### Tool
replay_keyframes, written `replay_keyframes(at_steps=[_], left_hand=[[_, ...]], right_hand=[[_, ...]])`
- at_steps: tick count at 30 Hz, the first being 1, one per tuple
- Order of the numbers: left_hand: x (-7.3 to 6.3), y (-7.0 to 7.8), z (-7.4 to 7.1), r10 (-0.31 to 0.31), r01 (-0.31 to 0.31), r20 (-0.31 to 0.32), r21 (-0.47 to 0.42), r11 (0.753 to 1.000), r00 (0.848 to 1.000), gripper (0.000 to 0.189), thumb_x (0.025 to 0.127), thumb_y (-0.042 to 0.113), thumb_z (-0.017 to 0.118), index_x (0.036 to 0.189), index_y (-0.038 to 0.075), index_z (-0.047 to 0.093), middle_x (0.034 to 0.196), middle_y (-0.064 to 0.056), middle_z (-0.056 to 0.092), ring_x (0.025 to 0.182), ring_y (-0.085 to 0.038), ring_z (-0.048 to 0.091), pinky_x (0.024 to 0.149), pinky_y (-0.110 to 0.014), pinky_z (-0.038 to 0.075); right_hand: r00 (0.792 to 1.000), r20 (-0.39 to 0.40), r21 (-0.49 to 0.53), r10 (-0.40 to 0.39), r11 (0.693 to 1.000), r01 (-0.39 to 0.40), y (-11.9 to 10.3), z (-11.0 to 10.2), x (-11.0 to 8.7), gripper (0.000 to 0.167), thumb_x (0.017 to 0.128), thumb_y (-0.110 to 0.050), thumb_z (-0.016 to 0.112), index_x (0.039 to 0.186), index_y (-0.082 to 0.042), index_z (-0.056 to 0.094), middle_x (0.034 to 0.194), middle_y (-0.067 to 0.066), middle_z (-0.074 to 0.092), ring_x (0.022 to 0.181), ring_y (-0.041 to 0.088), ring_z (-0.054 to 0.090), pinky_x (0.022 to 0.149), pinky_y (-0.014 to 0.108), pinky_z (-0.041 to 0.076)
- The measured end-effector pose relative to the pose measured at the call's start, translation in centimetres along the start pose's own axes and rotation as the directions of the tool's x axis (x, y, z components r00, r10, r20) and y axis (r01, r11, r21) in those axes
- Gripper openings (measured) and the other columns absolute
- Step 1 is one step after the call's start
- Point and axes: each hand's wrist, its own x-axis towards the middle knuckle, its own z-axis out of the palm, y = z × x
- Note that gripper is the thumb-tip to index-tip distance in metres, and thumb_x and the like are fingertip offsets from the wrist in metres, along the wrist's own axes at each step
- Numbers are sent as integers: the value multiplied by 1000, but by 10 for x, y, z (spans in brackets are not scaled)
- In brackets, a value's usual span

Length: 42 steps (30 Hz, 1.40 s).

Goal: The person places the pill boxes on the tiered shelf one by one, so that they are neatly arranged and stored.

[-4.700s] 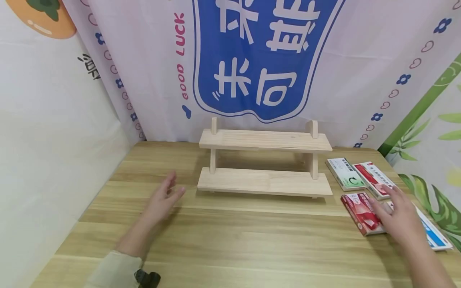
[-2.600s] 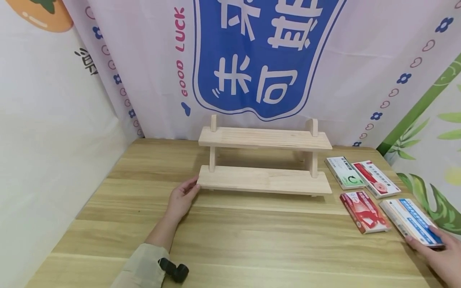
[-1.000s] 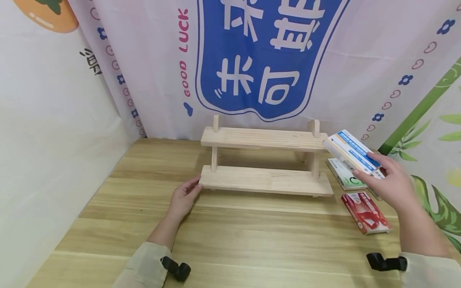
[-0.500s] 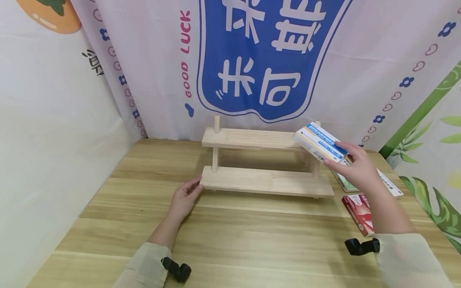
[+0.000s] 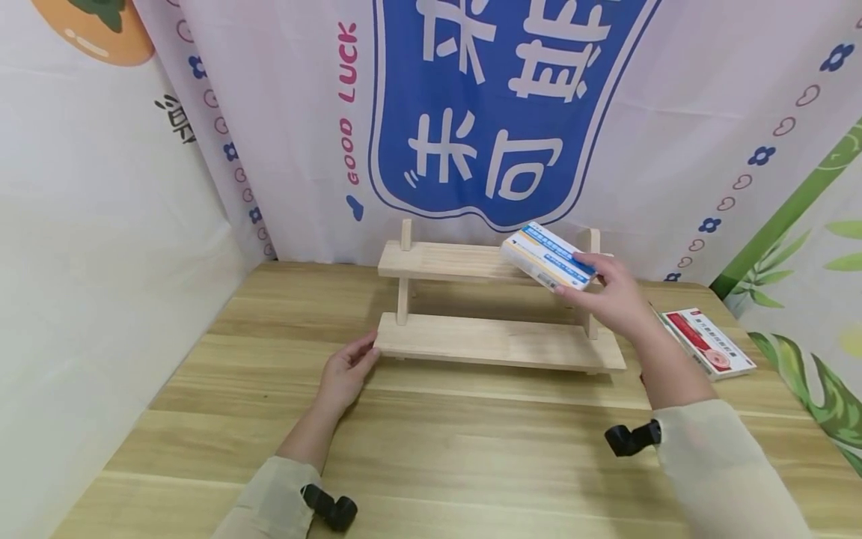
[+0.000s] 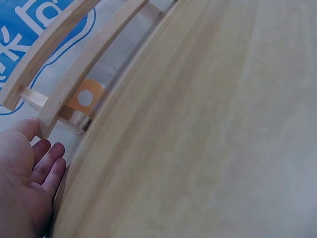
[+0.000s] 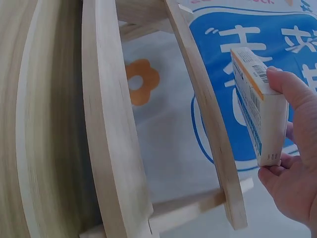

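A two-tier wooden display shelf (image 5: 498, 340) stands at the back of the table. My right hand (image 5: 613, 293) holds a white and blue medicine box (image 5: 548, 256) between thumb and fingers, tilted, over the right half of the upper board. In the right wrist view, the box (image 7: 262, 106) is seen edge-on beyond the upper board, apart from it, with the thumb on one side. My left hand (image 5: 345, 374) holds the left end of the lower board. The left wrist view has that hand's (image 6: 25, 183) thumb against the board end (image 6: 49, 116) and its other fingers curled below.
A red and white medicine box (image 5: 710, 340) lies on the table (image 5: 471, 449) right of the shelf. My right forearm hides most of the other boxes there. A printed cloth (image 5: 303, 150) hangs right behind the shelf. Each sleeve carries a black wrist camera (image 5: 633, 439).
My right hand took the white and blue box from the right side of the table and carried it left over the upper board. My left hand came to the shelf's left end and stays there.
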Motion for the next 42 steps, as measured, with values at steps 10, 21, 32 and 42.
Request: replay_keyframes(at_steps=[10, 21, 32, 42], left_hand=[[-3, 2, -1, -7, 7, -13, 7, 1000, 1000, 40, 97, 19, 62, 135, 9, 57, 138, -14, 59, 126, -29, 57, 110, -41, 46], [-2, 1, -2, 10, -10, -11, 12, 1000, 1000, 40, 97, 19, 61, 135, 9, 57, 138, -14, 59, 125, -29, 57, 110, -42, 46], [-2, 0, -2, 22, -22, -7, 10, 1000, 1000, 40, 97, 20, 61, 136, 9, 56, 140, -12, 57, 127, -29, 56, 111, -42, 45], [-2, 0, 0, 12, -12, -11, 7, 1000, 1000, 40, 96, 19, 63, 134, 10, 58, 137, -13, 60, 126, -29, 57, 110, -41, 46]], right_hand=[[999, 46, 33, -9, 999, 8, -27, 33, 23, 83, 84, -44, 75, 151, -10, 37, 155, 20, 30, 139, 41, 34, 115, 57, 33], [996, 85, 46, -33, 999, 29, -46, 67, 43, 82, 82, -44, 76, 149, -15, 41, 155, 14, 33, 135, 33, 40, 112, 52, 39], [990, 135, 21, -39, 999, 36, -66, 89, 46, 82, 79, -50, 76, 149, -19, 43, 157, 11, 31, 138, 32, 38, 114, 53, 37], [988, 142, -31, -65, 997, 70, -73, 99, 51, 82, 79, -49, 76, 148, -18, 43, 159, 13, 28, 143, 37, 32, 116, 55, 34]])
